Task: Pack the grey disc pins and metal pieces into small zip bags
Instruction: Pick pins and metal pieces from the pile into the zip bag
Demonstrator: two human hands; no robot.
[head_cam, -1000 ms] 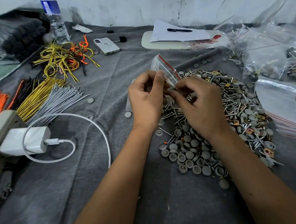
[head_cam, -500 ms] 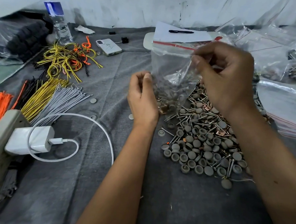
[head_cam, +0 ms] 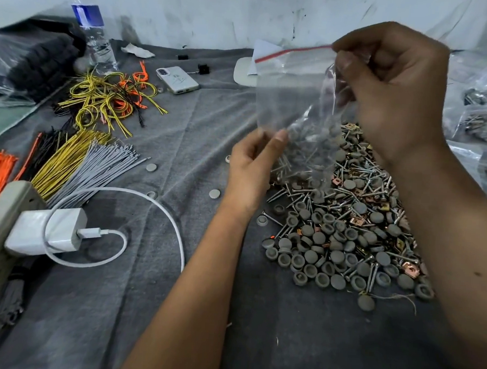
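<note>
From the head camera, the right hand [head_cam: 394, 90] is holding up a small clear zip bag [head_cam: 294, 102] by its top corner. The fingers are curling round the plastic next to the red zip strip [head_cam: 291, 52]. The bag is hanging in the air above the bench [head_cam: 173, 307], which is wearing a grey cloth. Grey disc pins and metal pieces are sitting in the bottom of the bag, and the top part is looking empty.

The left hand [head_cam: 254, 168] is reaching up to the lower left side of the bag. Its thumb and fingers are bending in and touching the plastic there. I cannot tell if it is really pinching the bag or only touching it.

Under the bag and to the right, a big pile of grey disc pins [head_cam: 343, 246] is lying on the cloth, mixed with screws and little copper-coloured metal pieces [head_cam: 411, 270]. A few loose grey discs are lying alone on the cloth, left of the left hand.

On the left side, a white charger [head_cam: 48, 230] is sitting plugged into a power strip, and its white cable is looping across the cloth. Behind it, bundles of grey, yellow and orange cable ties [head_cam: 77, 161] are lying side by side. Farther back, yellow and orange wire loops [head_cam: 108, 98], a phone [head_cam: 178, 79] and a water bottle [head_cam: 93, 35] are resting near the wall. More plastic bags [head_cam: 483, 112] are lying at the far right.
</note>
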